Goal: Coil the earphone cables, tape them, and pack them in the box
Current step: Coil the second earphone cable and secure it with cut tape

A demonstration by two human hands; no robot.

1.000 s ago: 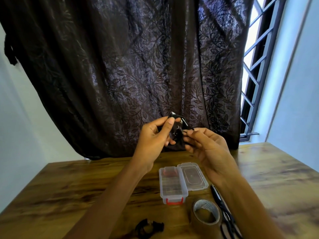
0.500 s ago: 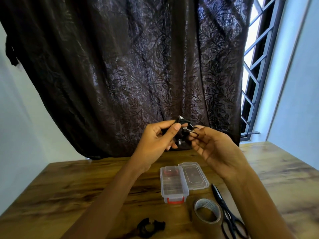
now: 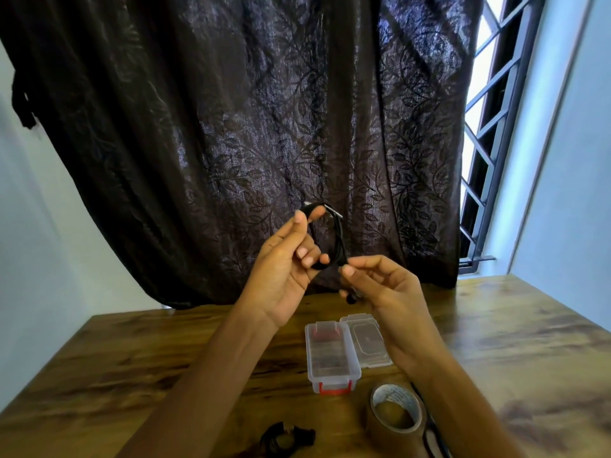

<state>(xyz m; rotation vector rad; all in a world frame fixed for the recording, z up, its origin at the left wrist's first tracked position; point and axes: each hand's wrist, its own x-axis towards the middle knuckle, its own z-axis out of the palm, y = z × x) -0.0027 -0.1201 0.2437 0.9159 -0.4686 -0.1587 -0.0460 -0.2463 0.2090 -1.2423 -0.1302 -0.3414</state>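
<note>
Black earphone cable (image 3: 340, 246), wound into a narrow oval, stands upright in mid-air between a person's two hands, over the wooden table (image 3: 148, 375) and well above the open clear box (image 3: 309, 355). Left hand (image 3: 284, 266) pinches the top of the loop between thumb and forefinger, its other fingers curled at the inside of the oval. Right hand (image 3: 386, 285) pinches the bottom end in its fingertips, with a loose end hanging just below. The coil's long axis runs near vertical, left hand above, right hand below and nearer the brown tape roll (image 3: 385, 429), which sits just beside the box with scissors (image 3: 429, 438) at its right. On that showing the right hand looks the likelier to fetch tape. Half a second earlier the cable was a tight bunch between nearly level fingertips; now it is drawn out taller and the right hand sits lower. A second coil (image 3: 286, 439) lies near the table's front edge
</note>
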